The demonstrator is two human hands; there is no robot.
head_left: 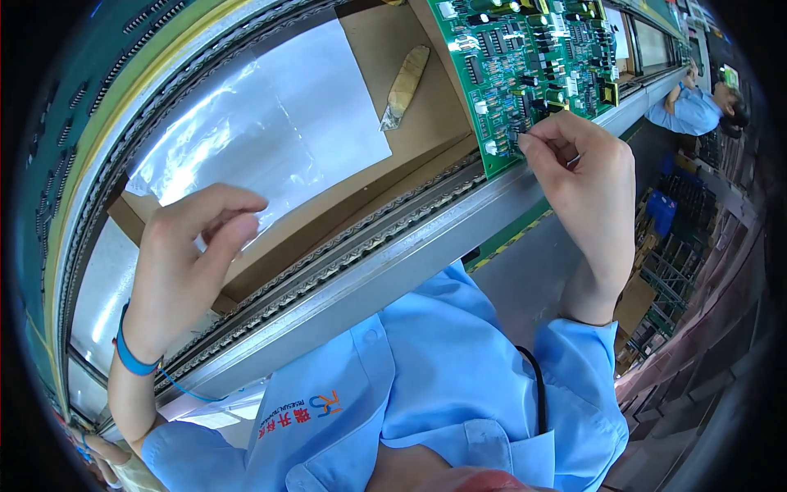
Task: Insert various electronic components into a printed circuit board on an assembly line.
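A green circuit board (484,94) crowded with chips, capacitors and connectors lies across the rails at the upper middle. Over its near right part is my right hand (586,180), thumb and forefinger pinched together low against the components. Whatever sits between those fingertips is hidden. My left hand (184,254) hovers above a shiny plastic-covered white sheet (270,115), its fingers curved and the thumb apart from the forefinger, with nothing visible in it. A blue wrist strap (134,353) with a thin cord circles my left wrist.
Two conveyor rails with chains border a cardboard tray (373,37); the near metal rail (344,287) runs before my chest. A tan-wrapped blade-like tool (406,86) lies in the tray. Black chips in rows (135,49) are at far left. Another person (693,107) works at upper right.
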